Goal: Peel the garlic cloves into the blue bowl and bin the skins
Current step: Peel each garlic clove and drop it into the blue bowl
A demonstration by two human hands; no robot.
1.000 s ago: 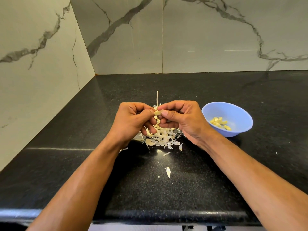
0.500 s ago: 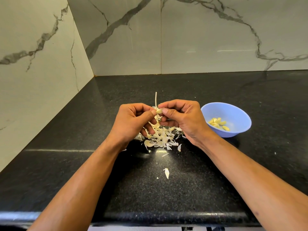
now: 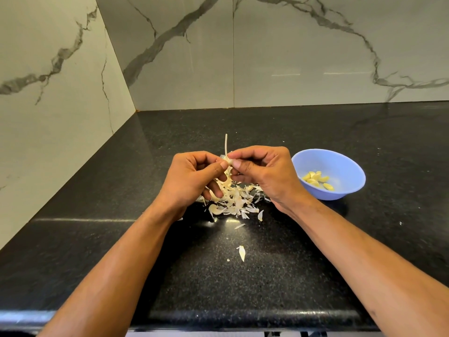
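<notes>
A small garlic clove [image 3: 228,162] is pinched between the thumbs and fingertips of both hands, just above a heap of pale garlic skins [image 3: 232,198] on the black counter. My left hand [image 3: 192,177] holds it from the left and my right hand [image 3: 264,170] from the right. A thin dry stalk [image 3: 226,145] stands up behind the fingers. To the right sits the blue bowl [image 3: 349,164] with several peeled yellow cloves [image 3: 315,180] inside. No bin is in view.
Stray skin flakes [image 3: 241,252] lie on the black granite counter [image 3: 315,251] nearer to me. Marble walls close the corner at the left and back. The counter's front edge runs just below my forearms.
Both hands stay together over the skin heap, with only small finger movements on the clove. The bowl and the skins have not moved.
</notes>
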